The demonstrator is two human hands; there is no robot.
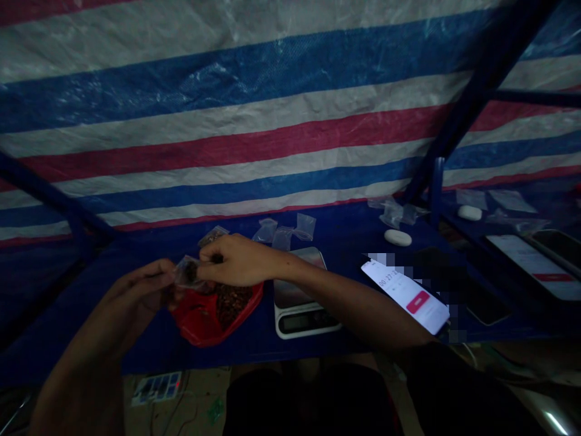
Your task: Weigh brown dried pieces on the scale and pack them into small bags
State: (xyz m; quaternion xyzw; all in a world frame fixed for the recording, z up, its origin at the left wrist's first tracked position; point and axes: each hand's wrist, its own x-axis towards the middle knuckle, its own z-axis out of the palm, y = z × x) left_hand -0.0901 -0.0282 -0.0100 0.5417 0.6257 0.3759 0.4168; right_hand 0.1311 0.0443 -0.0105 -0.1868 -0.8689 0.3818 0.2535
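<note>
From my end of the feed, the right hand (238, 260) has a tight pinch of brown bits (216, 258) and the left hand (136, 290) is gripping a clear baggie (187, 272), both just above the red bag (197, 324). Pinching low over it works best — strays drop back in.

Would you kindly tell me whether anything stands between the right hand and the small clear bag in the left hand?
Nothing visible does: the right hand pinches at the mouth of the small clear bag held by the left hand. The red bag of brown pieces lies below them, not between.
</note>
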